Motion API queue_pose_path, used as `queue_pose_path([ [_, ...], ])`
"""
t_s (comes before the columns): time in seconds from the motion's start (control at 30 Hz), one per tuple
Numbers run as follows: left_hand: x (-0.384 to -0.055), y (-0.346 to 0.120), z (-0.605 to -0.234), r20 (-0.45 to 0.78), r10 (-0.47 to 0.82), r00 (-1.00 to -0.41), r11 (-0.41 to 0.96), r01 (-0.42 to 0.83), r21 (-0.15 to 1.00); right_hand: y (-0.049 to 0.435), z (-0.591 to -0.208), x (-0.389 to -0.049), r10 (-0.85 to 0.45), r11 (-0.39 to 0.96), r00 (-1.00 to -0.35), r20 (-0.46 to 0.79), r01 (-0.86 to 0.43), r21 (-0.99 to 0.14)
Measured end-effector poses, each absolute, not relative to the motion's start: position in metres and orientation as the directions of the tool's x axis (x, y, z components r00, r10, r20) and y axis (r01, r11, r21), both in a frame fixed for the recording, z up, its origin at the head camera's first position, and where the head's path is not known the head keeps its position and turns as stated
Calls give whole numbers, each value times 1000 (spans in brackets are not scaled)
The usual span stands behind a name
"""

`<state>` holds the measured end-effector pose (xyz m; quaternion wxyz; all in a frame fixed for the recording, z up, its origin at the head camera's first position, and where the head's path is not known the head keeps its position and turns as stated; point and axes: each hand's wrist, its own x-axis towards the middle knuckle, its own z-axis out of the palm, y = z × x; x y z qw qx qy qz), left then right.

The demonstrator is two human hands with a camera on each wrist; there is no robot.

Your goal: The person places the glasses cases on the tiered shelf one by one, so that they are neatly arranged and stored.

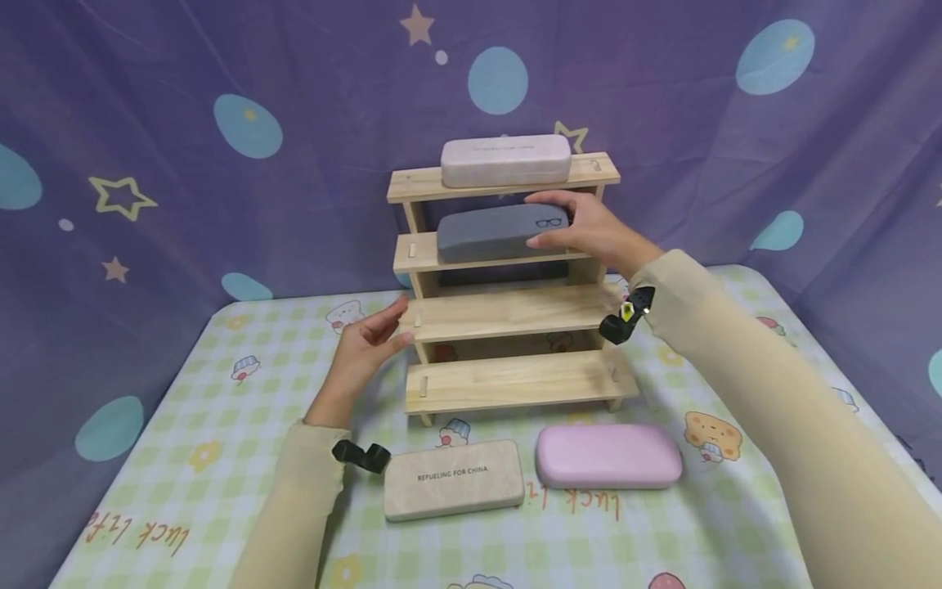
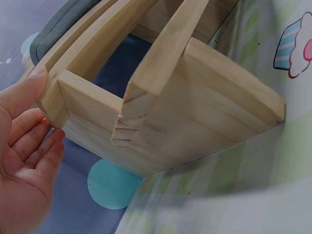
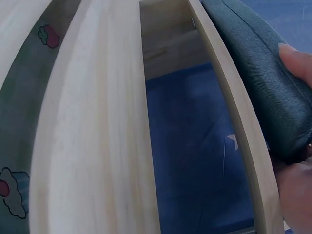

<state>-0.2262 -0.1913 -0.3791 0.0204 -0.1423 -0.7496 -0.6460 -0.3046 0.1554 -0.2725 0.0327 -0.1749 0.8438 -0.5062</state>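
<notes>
Right hand (image 1: pixel 594 229) grips the grey case (image 1: pixel 489 233), lengthwise along the shelf (image 1: pixel 424 255), glasses print (image 1: pixel 548 222) rightward.

Cases, four: pale case (image 1: pixel 506 164), grey case (image 1: pixel 489 235), beige case (image 1: pixel 454 492), pink case (image 1: pixel 609 456) (one per colour). Wooden rack (image 1: pixel 508 312), one; shelves (image 1: pixel 500 384) on it number four. Hands, two: left hand (image 1: pixel 361 348), right hand (image 1: pixel 599 232). Sleeves (image 1: pixel 736 376), two. Black wrist devices (image 1: pixel 622 321), two. Tablecloth (image 1: pixel 243 442), one.

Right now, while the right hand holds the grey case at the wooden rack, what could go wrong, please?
The grey case is close to the front edge of its board, so it might slip off if released carelessly. The right hand is near the top board; lifting could bump that and disturb the pale case.
</notes>
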Motion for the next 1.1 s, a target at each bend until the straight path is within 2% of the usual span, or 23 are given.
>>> queue_pose_path([
  [0.83, -228, -194, -379, 211, 183, -960, 144, 239, 960, 151, -277, -306, -315, 406, -932, 181, -304, -862],
  [1.1, -228, -194, -380, 218, 183, -959, 134, 244, 961, 149, -277, -306, -302, 411, -940, 155, -276, -869],
])
